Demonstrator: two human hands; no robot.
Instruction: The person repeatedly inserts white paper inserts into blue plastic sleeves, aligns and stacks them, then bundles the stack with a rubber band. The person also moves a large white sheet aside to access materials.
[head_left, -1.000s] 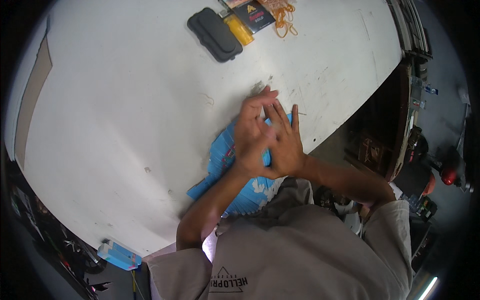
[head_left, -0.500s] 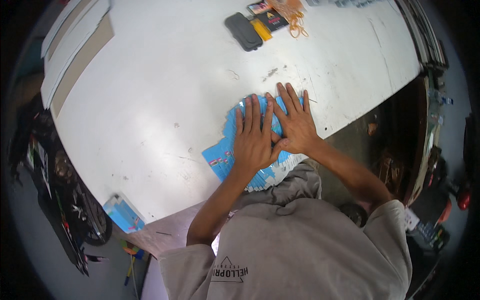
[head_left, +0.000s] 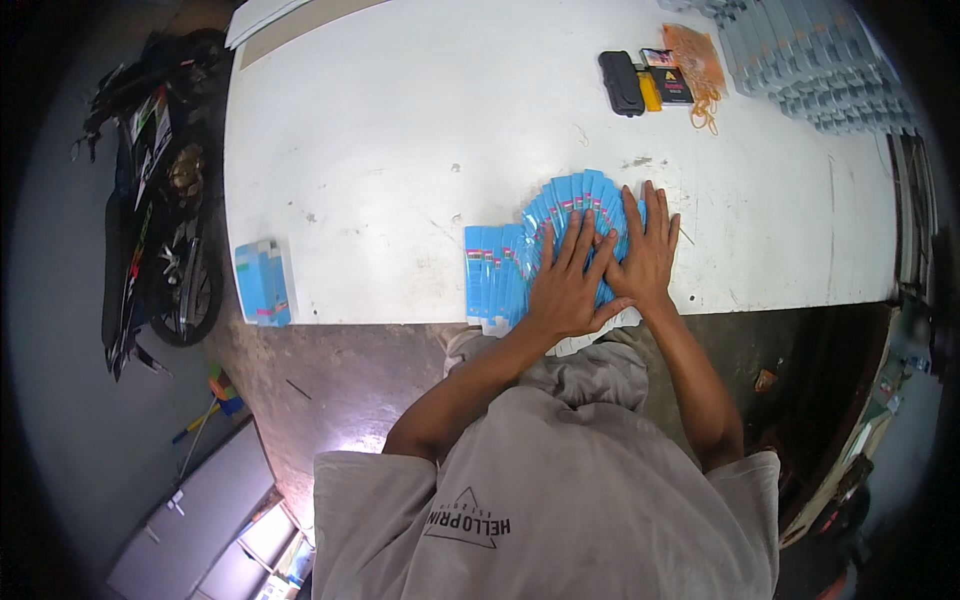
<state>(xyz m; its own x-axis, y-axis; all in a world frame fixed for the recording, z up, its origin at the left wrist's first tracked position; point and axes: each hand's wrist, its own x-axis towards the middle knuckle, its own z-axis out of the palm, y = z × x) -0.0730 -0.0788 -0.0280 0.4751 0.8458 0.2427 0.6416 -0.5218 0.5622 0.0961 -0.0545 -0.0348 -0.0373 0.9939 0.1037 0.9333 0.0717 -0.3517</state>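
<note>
Flat blue printed card pieces lie fanned in an overlapping arc at the table's near edge, with a straighter row trailing off to the left. My left hand rests palm down on the middle of the fan, fingers extended. Beside it, my right hand lies flat over the fan's right end with its fingers stretched. The two hands are close together, the left thumb pointing toward the right wrist. Part of the fan under both palms is hidden.
A smaller blue stack sits at the table's left corner. Farther back lie a black case, a yellow lighter, a dark small box and an orange bag with rubber bands. Grey stacked pieces fill the far right. A motorbike stands left.
The view has turned and shifted, so the table appears straighter. My left hand has drawn nearer the body, uncovering more of the fan's top; my right hand stays on its right end.
</note>
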